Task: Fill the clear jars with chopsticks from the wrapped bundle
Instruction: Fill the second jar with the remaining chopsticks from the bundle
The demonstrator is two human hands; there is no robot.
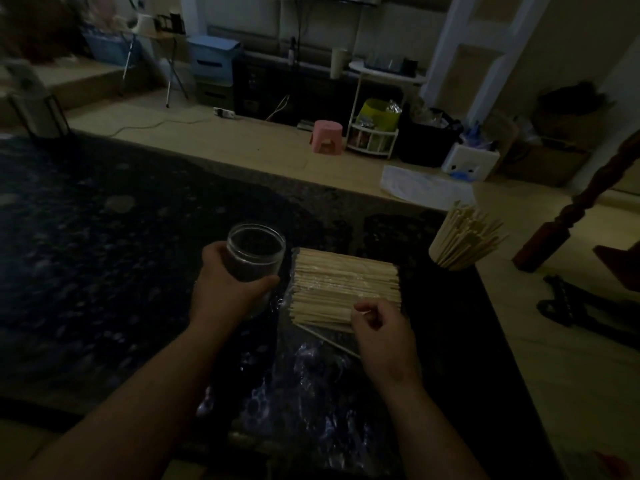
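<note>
Head view, the only cam. The left hand (228,285) grips a clear jar (257,252) from its left side. The fingers are wrapped round the back of the glass & the thumb lies across the front wall, so the jar sits inside the curl of the fingers. The jar is upright w/ its mouth open to the top. Its bottom is hidden behind the hand, so I cannot tell if it stands on the dark table (104,258) or is lifted.

Just right of the left thumb tip lies the wrapped bundle of chopsticks (346,285), flat on the table, sticks running left to right. The clear plastic wrap (311,386) is open & crumpled under it and spreads toward the person.

The right hand (381,337) is at the near-right corner of the bundle. Its fingers are curled in, w/ thumb & index tips close together over the stick ends. Whether they pinch a stick I cannot tell, the pic is too dark. One loose chopstick (325,339) lies diagonal on the wrap, just left of these fingers, and its right end goes under the hand.

Well beyond the right fingertips, at the far-right table corner, a second jar (450,254) stands packed w/ chopsticks that fan out at the top. On the floor behind are a pink stool (327,136) & a white plastic bag (426,187).
</note>
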